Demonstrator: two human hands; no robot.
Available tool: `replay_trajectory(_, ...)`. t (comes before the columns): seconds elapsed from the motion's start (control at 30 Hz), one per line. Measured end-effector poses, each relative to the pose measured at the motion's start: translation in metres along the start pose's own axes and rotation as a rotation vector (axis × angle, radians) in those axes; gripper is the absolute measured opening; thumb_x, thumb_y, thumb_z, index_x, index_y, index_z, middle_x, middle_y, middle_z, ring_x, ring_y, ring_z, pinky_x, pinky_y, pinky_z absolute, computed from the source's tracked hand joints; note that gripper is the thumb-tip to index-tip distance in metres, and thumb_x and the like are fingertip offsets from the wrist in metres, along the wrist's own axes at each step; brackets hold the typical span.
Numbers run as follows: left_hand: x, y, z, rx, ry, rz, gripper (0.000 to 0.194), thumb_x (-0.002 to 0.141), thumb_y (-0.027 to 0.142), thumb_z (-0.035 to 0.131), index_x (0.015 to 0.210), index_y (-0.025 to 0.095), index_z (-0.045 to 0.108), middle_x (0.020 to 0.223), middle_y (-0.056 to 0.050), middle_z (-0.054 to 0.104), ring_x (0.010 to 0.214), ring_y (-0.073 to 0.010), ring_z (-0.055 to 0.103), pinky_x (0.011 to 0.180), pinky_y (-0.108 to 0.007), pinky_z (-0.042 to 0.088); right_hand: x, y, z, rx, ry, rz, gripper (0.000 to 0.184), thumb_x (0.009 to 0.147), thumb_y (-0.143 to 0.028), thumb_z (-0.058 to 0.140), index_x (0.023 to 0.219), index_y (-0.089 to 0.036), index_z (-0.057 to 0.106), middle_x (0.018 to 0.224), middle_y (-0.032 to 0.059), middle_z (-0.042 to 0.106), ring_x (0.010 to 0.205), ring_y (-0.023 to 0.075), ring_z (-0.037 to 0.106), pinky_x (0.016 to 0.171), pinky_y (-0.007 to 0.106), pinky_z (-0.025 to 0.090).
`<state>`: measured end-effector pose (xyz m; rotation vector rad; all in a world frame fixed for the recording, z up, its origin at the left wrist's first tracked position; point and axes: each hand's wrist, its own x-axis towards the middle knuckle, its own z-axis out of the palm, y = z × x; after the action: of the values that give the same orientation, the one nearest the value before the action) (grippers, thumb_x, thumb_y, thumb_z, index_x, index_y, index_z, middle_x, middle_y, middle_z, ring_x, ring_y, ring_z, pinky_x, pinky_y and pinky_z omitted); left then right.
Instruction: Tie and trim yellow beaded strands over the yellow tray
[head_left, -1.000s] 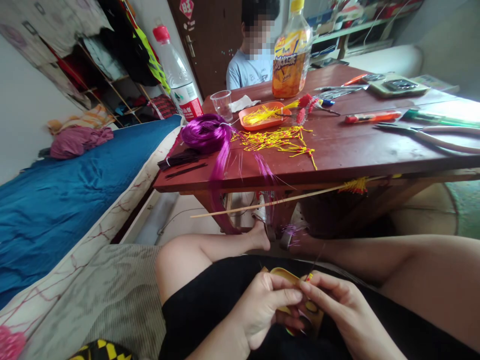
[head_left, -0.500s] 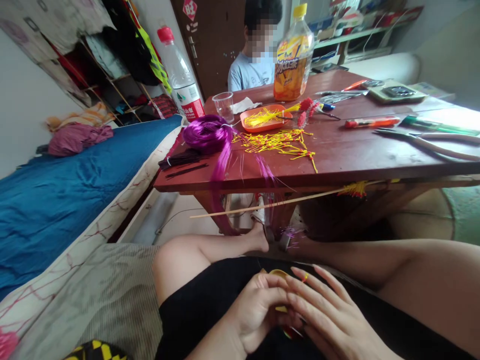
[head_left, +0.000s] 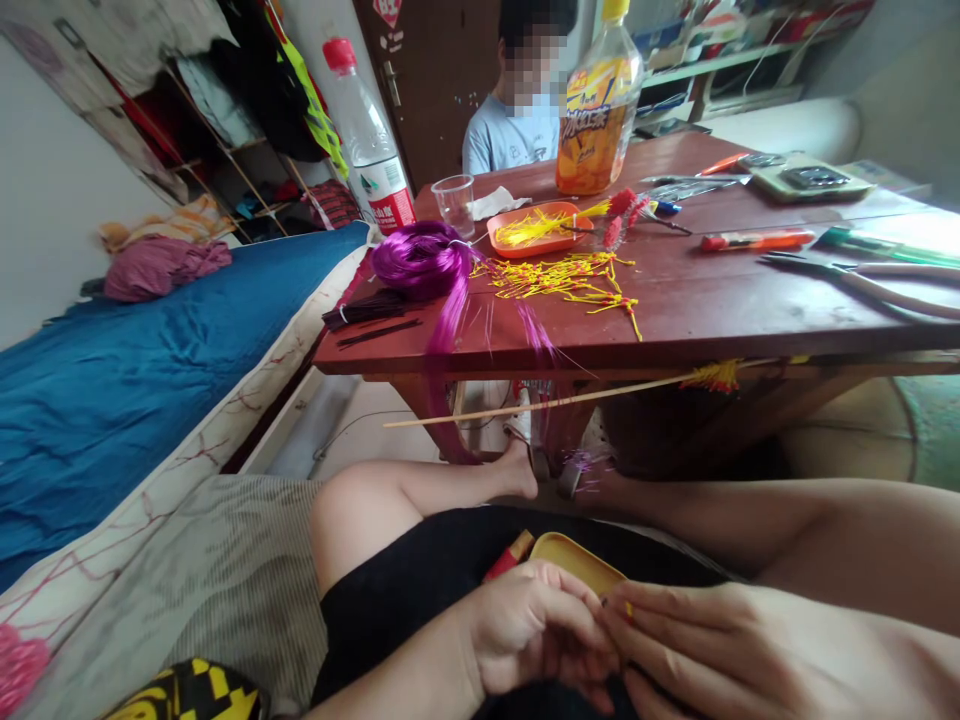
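Observation:
My left hand (head_left: pixel 536 630) and my right hand (head_left: pixel 720 650) meet over my lap at the bottom of the view, fingertips pinched together on a tiny yellow-and-red bit (head_left: pixel 627 608) that I cannot name. Just behind them a small yellow tray (head_left: pixel 577 560) rests on my black shorts, with a red piece (head_left: pixel 508 556) at its left end. A bundle of purple threads (head_left: pixel 420 262) lies on the red-brown table (head_left: pixel 697 300), strands hanging over the edge. Yellow stamen-like pieces (head_left: pixel 562 278) are scattered beside it.
An orange tray (head_left: pixel 536 230), a clear cup (head_left: pixel 454 204), a water bottle (head_left: pixel 367 150), an orange drink bottle (head_left: pixel 596 110), pliers (head_left: pixel 862 278) and pens lie on the table. A thin stick (head_left: pixel 540 404) hangs under its edge. A person sits at the far side. A blue bed (head_left: pixel 112 380) is left.
Both hands have dropped lower and closer to me. The right hand's fingers, spread half a second ago, are now pinched against the left. More of the yellow tray shows.

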<state>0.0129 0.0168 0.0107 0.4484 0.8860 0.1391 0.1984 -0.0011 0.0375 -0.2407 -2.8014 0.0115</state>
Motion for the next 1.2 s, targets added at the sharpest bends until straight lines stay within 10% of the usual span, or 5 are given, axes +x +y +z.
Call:
replay_trajectory(0.17, 0.0, 0.001, -0.002, -0.03, 0.0, -0.007, 0.009, 0.039, 0.012, 0.054, 0.046, 0.012, 0.06, 0.038, 0.002, 0.054, 0.034, -0.0064, 0.045, 0.043, -0.021, 0.047, 0.001, 0.0, 0.013, 0.025, 0.165, 0.036, 0.036, 0.09, -0.01, 0.031, 0.092, -0.011, 0.067, 0.094, 0.011, 0.072, 0.088, 0.0207, 0.066, 0.092, 0.03, 0.049)
replay_trajectory(0.3, -0.003, 0.004, -0.003, -0.018, 0.107, 0.126, 0.005, 0.04, 0.012, 0.056, 0.045, 0.012, 0.059, 0.037, 0.003, 0.053, 0.034, -0.0056, 0.044, 0.046, -0.022, 0.045, 0.007, -0.003, 0.023, 0.181, 0.427, 0.348, 0.045, 0.096, -0.016, 0.019, 0.091, -0.013, 0.063, 0.085, 0.0107, 0.073, 0.08, 0.0177, 0.068, 0.078, 0.026, 0.053)
replay_trajectory(0.57, -0.008, 0.012, 0.001, 0.075, 0.268, 0.343, 0.005, 0.047, 0.009, 0.058, 0.047, 0.012, 0.061, 0.046, 0.001, 0.059, 0.045, -0.0084, 0.051, 0.052, -0.02, 0.039, 0.014, -0.004, 0.041, 0.646, 0.408, 0.915, 0.016, 0.089, -0.019, 0.046, 0.081, -0.021, 0.059, 0.062, -0.0029, 0.064, 0.052, 0.0097, 0.058, 0.05, 0.017, 0.044)
replay_trajectory(0.83, -0.004, 0.013, -0.003, 0.114, 0.243, 0.292, 0.002, 0.048, 0.014, 0.058, 0.049, 0.014, 0.056, 0.048, 0.003, 0.053, 0.048, -0.0097, 0.046, 0.057, -0.024, 0.037, 0.017, 0.002, 0.037, 0.63, 0.401, 0.814, 0.021, 0.089, -0.019, 0.042, 0.082, -0.018, 0.063, 0.064, 0.0009, 0.064, 0.054, 0.0115, 0.059, 0.052, 0.019, 0.043)
replay_trajectory(1.2, -0.008, -0.008, 0.0, 1.462, 0.624, 1.322, 0.018, 0.074, 0.001, 0.045, 0.066, 0.014, 0.055, 0.082, -0.007, 0.052, 0.074, -0.0168, 0.047, 0.066, -0.029, 0.045, 0.034, 0.017, 0.036, 1.169, 0.34, 1.251, 0.013, 0.078, -0.028, 0.048, 0.072, -0.018, 0.054, 0.053, -0.0038, 0.053, 0.039, 0.0111, 0.054, 0.038, 0.019, 0.038)
